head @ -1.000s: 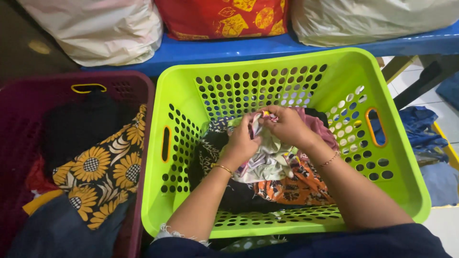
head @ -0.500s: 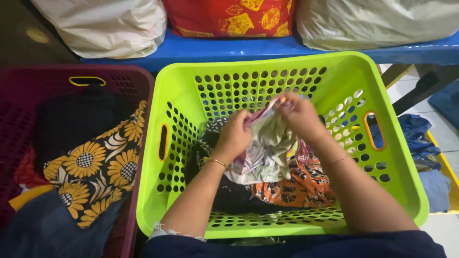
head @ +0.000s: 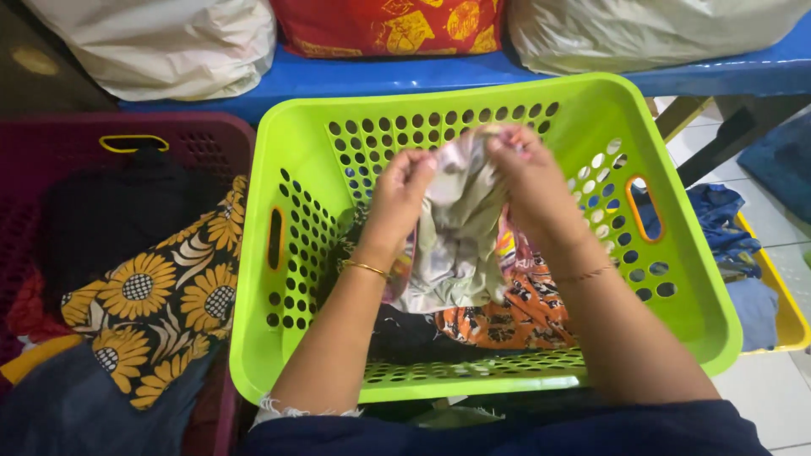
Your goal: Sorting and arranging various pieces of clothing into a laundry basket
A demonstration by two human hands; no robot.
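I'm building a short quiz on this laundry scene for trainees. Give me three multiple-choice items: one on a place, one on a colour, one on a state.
1. Where does the sunflower-print cloth lie?
A. In the maroon basket
B. On the blue bench
C. In the green basket

2. What colour is the basket under the hands?
A. Red
B. Lime green
C. White

3. How is the pale garment held?
A. Lying flat, untouched
B. Pinched at its top by both hands, hanging down
C. Held by one hand only

Answers:
1 A, the sunflower-print cloth lies among clothes in the maroon basket at the left.
2 B, its perforated walls are lime green.
3 B, the left hand and right hand both grip its upper edge.
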